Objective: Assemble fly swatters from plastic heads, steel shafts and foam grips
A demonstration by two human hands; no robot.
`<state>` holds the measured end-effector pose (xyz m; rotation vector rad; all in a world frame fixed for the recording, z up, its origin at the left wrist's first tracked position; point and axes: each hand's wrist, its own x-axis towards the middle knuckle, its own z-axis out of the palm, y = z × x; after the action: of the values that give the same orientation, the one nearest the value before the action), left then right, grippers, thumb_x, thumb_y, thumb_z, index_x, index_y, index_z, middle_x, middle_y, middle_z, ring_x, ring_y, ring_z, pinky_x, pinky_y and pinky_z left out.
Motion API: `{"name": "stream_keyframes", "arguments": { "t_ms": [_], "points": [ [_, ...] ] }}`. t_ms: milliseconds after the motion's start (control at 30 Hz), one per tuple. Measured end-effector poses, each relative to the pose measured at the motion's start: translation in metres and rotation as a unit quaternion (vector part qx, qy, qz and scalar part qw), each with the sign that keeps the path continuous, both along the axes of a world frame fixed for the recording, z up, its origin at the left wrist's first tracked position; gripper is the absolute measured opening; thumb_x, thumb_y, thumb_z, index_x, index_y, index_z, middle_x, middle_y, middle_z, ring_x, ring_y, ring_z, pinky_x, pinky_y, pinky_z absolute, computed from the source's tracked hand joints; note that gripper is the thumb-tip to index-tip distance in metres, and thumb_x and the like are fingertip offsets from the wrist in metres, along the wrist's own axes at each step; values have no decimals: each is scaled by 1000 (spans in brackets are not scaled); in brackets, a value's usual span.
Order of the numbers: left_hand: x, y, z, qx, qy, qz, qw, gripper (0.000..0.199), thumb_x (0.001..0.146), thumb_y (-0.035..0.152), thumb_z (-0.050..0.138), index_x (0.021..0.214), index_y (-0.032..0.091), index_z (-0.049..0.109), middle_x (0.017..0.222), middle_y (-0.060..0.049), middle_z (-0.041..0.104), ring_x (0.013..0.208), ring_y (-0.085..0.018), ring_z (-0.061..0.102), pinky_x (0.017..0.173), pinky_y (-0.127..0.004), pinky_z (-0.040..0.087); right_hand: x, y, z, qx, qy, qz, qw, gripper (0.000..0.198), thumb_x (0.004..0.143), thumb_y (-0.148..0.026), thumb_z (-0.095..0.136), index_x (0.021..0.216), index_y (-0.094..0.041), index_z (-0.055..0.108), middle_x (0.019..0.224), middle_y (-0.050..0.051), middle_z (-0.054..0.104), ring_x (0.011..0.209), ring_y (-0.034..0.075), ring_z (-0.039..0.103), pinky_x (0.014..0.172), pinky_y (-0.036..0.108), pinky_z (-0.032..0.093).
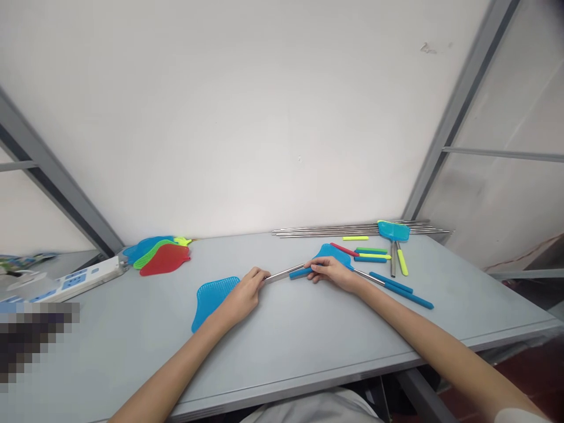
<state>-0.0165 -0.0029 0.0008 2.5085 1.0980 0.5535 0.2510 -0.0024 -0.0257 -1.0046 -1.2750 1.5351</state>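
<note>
My left hand point(247, 295) is closed around a blue fly swatter, where its mesh head point(215, 298) meets the thin metal rod point(282, 274). The head lies left of the hand, low over the table, and the rod slants out to the right. My right hand point(330, 272) is closed with its fingers on a blue tubular handle point(299, 273). The handle runs just below and alongside the rod's right end; whether the two touch is hidden by the fingers. Behind my right hand rests another blue swatter point(333, 253), its metal rod leading into a blue handle point(409, 295).
Blue, green, red and yellow swatter heads point(165, 261) lie back left, near a white power strip point(81, 279). Several metal rods point(326, 230) lie along the wall. Loose coloured handles point(372, 251) and a small blue-headed piece point(393, 231) sit at the right on the table point(286, 346).
</note>
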Motion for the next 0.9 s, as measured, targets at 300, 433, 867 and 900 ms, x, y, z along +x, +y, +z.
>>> {"name": "stream_keyframes", "arguments": {
  "t_ms": [300, 433, 867, 900],
  "points": [
    [-1, 1, 3, -12, 2, 44, 999, 30, 86, 35, 25, 94, 21, 49, 88, -4, 54, 81, -17, 51, 74, -31, 41, 10, 8, -3, 4, 79, -133, 988, 16, 67, -22, 59, 80, -13, 63, 60, 3, 57, 57, 10, 54, 58, 24, 45],
    [0, 0, 3, -17, -1, 41, 999, 31, 87, 39, 24, 92, 22, 50, 88, -3, 54, 80, -16, 51, 73, -30, 40, 11, 9, -2, 0, 90, -155, 984, 13, 64, -19, 58, 74, -13, 63, 60, 3, 56, 57, 11, 53, 55, 25, 44],
    [-2, 3, 0, -14, -5, 36, 999, 32, 87, 37, 22, 94, 22, 50, 90, -4, 53, 82, -17, 50, 76, -31, 40, 9, 6, 2, -1, 49, -158, 986, 13, 60, -18, 53, 67, -12, 62, 48, 2, 53, 44, 10, 48, 46, 24, 39],
    [-2, 3, 0, -13, -6, 35, 999, 32, 87, 36, 22, 94, 22, 50, 90, -4, 53, 82, -17, 50, 76, -31, 40, 9, 7, 1, 0, 46, -148, 988, 13, 60, -18, 54, 68, -12, 62, 48, 2, 53, 44, 10, 48, 47, 24, 39]
  ]
}}
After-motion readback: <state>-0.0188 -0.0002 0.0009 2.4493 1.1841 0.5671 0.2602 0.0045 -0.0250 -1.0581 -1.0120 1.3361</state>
